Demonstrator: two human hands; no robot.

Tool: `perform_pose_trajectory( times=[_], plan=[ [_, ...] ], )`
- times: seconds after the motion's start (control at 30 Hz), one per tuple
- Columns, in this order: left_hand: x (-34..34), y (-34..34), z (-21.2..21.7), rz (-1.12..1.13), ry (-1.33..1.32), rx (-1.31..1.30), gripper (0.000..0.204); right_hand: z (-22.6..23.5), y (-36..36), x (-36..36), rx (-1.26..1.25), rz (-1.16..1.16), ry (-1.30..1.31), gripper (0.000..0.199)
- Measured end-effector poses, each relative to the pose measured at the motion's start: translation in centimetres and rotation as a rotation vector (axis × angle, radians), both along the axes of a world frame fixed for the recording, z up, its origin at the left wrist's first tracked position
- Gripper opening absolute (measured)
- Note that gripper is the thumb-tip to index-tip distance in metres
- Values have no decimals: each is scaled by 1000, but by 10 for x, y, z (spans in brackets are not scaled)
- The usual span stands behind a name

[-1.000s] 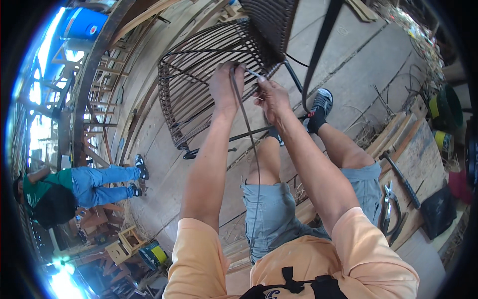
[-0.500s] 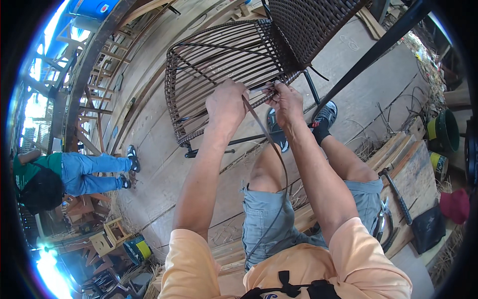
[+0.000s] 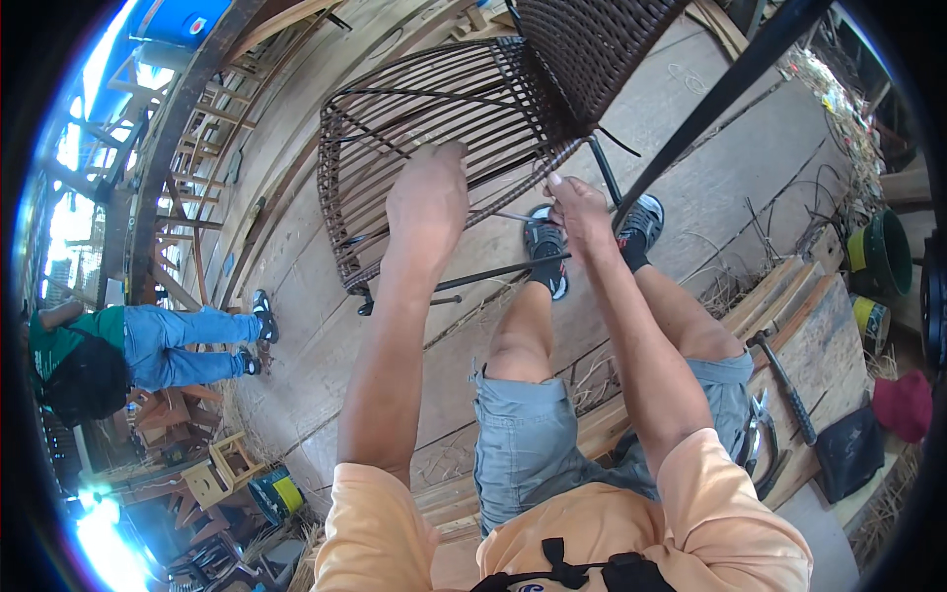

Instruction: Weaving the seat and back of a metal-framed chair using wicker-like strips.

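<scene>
A chair frame stands tilted before me, its seat (image 3: 434, 118) strung with spaced dark brown strands and its backrest (image 3: 612, 59) closely woven. Over the near part of the seat is my left hand (image 3: 428, 197), fingers closed, their tips hidden behind the hand. My right hand (image 3: 580, 212) is closed in a pinch just beside the seat's near right edge, thumb on top. A thin, pale-looking strip (image 3: 505, 215) stretches between the two hands, below the seat edge, and appears to run to the right fingers.
A dark pole (image 3: 730, 89) slants across the upper right. Beside my right leg, a hammer (image 3: 785, 385) and pliers (image 3: 756, 434) lie on wooden boards (image 3: 824, 345), near a black pouch (image 3: 850, 462) and a red cloth item (image 3: 902, 407). Another person (image 3: 168, 340) stands at left.
My left hand has moved slightly left and up, my right hand slightly right and down, so they are farther apart. The brown strip hanging from the left hand toward my lap no longer shows.
</scene>
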State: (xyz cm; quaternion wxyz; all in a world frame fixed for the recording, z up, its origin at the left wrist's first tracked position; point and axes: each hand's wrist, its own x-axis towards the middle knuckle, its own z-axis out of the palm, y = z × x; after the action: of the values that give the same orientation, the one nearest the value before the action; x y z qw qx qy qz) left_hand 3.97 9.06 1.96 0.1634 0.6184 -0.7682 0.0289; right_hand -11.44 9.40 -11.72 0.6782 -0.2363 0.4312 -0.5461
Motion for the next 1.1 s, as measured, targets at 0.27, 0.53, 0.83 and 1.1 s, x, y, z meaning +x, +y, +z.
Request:
perform_pose_trajectory(
  times=[0.27, 0.53, 0.83, 1.1],
  plan=[
    [-64, 6, -56, -167, -34, -3, 20, 2, 10, 7, 20, -260, -250, 21],
    [-62, -8, -86, -191, 120, -254, 10, 14, 14, 0, 140, -179, -450, 15],
    [-53, -10, -84, -193, 53, -236, 11, 39, 33, -14, 248, -117, -476, 11],
    [-59, -5, -85, -146, 107, -192, 13, 14, 32, -21, 318, -126, -602, 15]
  ],
)
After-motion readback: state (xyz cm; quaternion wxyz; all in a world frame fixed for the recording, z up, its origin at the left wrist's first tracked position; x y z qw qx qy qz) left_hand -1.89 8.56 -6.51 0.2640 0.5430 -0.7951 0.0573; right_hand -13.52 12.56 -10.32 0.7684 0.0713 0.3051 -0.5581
